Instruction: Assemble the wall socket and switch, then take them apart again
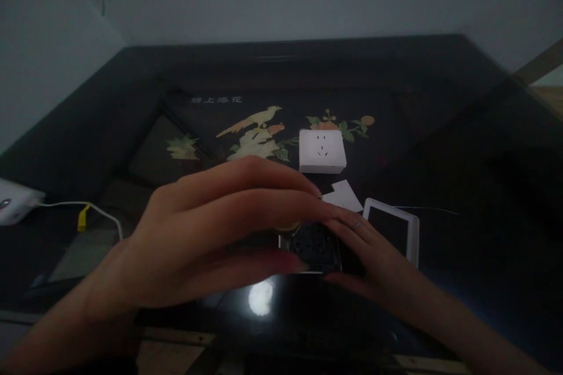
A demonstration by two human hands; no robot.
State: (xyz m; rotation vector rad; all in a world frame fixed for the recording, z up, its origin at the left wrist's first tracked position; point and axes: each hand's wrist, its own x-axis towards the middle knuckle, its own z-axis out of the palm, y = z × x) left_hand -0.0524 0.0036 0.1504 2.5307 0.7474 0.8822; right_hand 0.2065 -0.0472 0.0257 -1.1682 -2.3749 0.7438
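A wall socket module (313, 246) lies low over the dark table, its black back with slots facing up and pale edges around it. My right hand (378, 252) grips it from the right, fingers along the far side and thumb at the near edge. From the left, my left hand (211, 222) curves over it, the fingers above and the thumb near its lower left corner. A small rounded yellowish thing (288, 226) shows under the left fingers; most of it is hidden, and its kind is unclear.
Beyond the hands stands a white wall socket (322, 151), face up. A white piece (347, 194) and a white rectangular frame (413, 237) lie close to my right hand. At far left, a white device (17, 202) trails a cable with a yellow tag (82, 218). The glossy table (440, 129) reflects light.
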